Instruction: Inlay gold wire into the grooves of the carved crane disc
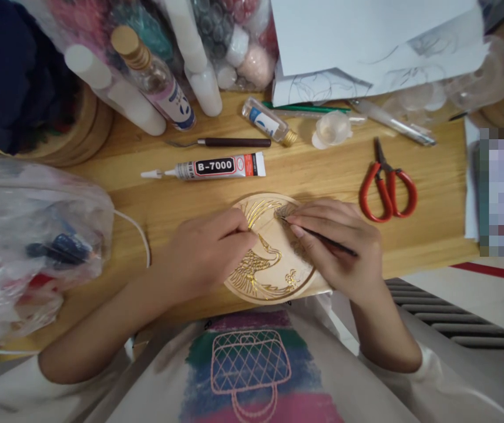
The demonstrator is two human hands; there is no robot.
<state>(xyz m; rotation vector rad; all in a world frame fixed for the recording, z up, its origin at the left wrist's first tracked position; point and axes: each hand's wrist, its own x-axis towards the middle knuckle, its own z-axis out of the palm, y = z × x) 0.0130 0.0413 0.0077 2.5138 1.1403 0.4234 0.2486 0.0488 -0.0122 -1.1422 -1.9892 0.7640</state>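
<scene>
A round wooden disc [294, 249] with a raised rim lies at the table's near edge, bearing a bird and flower design outlined in gold wire. My right hand [344, 241] grips a slim black pointed tool [325, 238] like a pen. Its tip meets the pencil-drawn flower in the disc's upper right. On the left side of the disc rests my left hand [208, 247], closed, with thumb and forefinger pinched above the gold lines. Whatever is between those fingers is too small or hidden to tell.
Beyond the disc lie a B-7000 glue tube [217, 167], a dark-handled tool [238, 143] and a small bottle [269, 121]. Red-handled scissors [388, 191] are at right. Bottles [159, 88] and papers [375, 47] line the back; a plastic bag [36, 235] fills the left.
</scene>
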